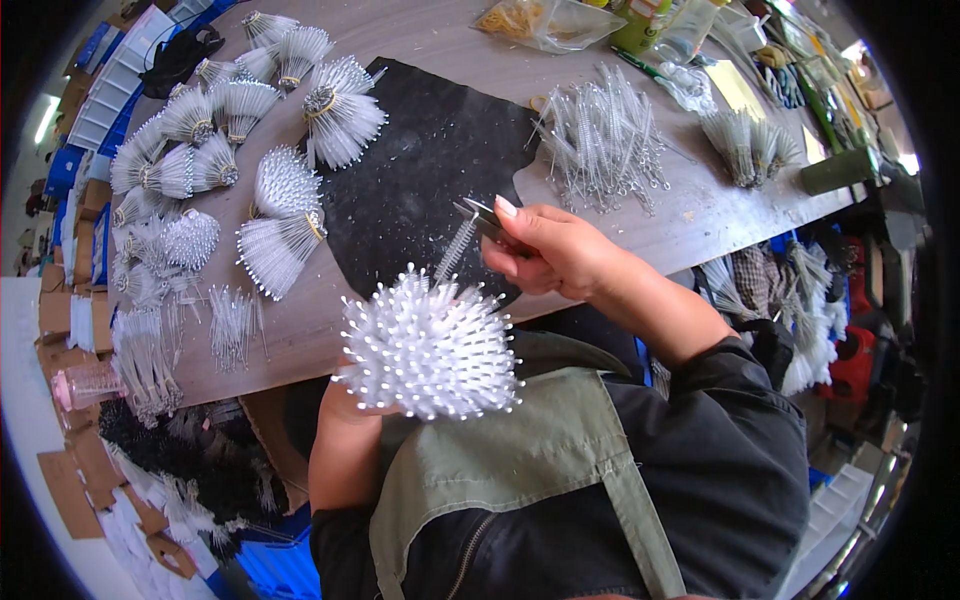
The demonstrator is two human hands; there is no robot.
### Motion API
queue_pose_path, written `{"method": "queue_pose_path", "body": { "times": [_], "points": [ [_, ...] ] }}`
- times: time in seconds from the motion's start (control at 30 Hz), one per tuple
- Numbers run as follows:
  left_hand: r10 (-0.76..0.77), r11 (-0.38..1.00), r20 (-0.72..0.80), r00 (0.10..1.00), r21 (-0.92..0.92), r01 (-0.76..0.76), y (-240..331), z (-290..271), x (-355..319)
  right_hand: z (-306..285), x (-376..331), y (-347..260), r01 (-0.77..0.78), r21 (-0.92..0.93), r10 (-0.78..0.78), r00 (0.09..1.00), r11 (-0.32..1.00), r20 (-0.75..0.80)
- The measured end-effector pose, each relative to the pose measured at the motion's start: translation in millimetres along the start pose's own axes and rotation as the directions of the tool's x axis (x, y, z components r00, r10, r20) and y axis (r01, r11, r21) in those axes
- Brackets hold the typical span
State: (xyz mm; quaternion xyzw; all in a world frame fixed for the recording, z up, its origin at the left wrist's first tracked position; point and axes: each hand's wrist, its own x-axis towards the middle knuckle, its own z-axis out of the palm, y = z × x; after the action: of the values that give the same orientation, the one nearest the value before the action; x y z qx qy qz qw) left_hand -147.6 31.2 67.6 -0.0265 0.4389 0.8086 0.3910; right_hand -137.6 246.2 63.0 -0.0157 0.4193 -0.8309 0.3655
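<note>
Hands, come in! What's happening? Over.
Left hand mostly hidden, holding brush bundle. Right hand gripping metal tool, tips at one brush. Nothing seen blocking the tool.

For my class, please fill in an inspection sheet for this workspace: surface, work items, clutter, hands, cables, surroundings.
Surface: wood-toned table; black mat with pale specks.
Work items: white-tipped brush bundle, held up; single brush by the tips of a pointed metal tool; tied bundles left of the mat; loose brush pile on its right.
Clutter: clear bag with yellowish contents; pink bottle at left.
Hands: left hand under the bundle, mostly hidden; right hand grips the tool.
Cables: none clearly identifiable.
Surroundings: cardboard boxes, blue crate, red stool.
</note>
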Motion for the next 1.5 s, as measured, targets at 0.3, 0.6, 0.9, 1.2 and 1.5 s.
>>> {"method": "queue_pose_path", "body": {
  "times": [0.3, 0.6, 0.9, 1.2, 1.5],
  "points": [
    [0.259, 0.785, 0.109, 0.960, 0.555, -0.275, -7.6, 5.6, -36.1, -12.0, 7.1, -5.9, 0.005, -0.966, -0.684, 0.707, 0.259, -0.179],
    [0.345, 0.938, 0.534, 0.772, -0.170, -0.302, -3.3, -35.7, -11.6, -21.2, 7.4, -16.6, 0.322, -0.557, -0.527, 0.810, 0.766, -0.256],
    [0.443, 0.756, 0.322, 0.837, -0.635, -0.156, -0.2, -11.7, -17.0, 19.4, 33.1, 24.4, 0.498, 0.080, -0.467, 0.850, 0.864, -0.242],
    [0.395, 0.737, 0.278, 0.875, -0.665, -0.121, -13.1, -14.2, -12.7, 22.5, 38.3, 24.5, 0.532, 0.065, -0.500, 0.824, 0.844, -0.266],
    [0.343, 0.772, 0.341, 0.875, -0.634, -0.056, -26.0, -25.6, -7.0, 20.5, 41.0, 22.1, 0.551, -0.025, -0.528, 0.785, 0.834, -0.325]
  ]
}}
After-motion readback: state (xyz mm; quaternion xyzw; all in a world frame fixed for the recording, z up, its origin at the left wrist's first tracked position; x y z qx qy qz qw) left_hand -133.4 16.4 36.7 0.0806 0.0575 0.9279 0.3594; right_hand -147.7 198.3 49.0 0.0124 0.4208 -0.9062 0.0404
